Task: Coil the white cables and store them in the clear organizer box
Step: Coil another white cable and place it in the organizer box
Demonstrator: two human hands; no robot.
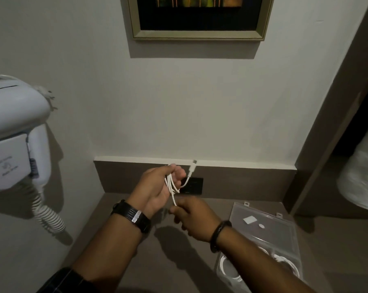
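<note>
Head view, the only one supplied. The left hand (155, 187) is raised above the desk (115, 240), fingers curled shut around several loops of a white cable (170, 183). The loops hang roughly upright through the palm. One connector end (193, 166) stands free above and to the right of the fingers.

The right hand (193, 216) sits just below and slightly right of the left, fingers pinched together on the cable's trailing length where it leaves the bundle. That hand is somewhat blurred, so the exact pinch point cannot be made out.

The clear organizer box (263, 227) lies open on the desk to the right of both hands, its lid folded back toward the wall. The right hand is the nearer of the two. Two coiled cables (229, 269) already occupy its near compartments, partly hidden by the right forearm. Whether a free compartment remains cannot be seen.

Assessment: winding is nearly complete; the coming move is rightward and down to the box, and the right forearm crosses that path.

Surroundings: a wall-mounted hair dryer (16, 132) with a coiled cord at left, a dark wall socket (193, 186) behind the hands, a framed picture (200, 17) above, and a rolled towel (360, 176) at far right. None obstructs.
</note>
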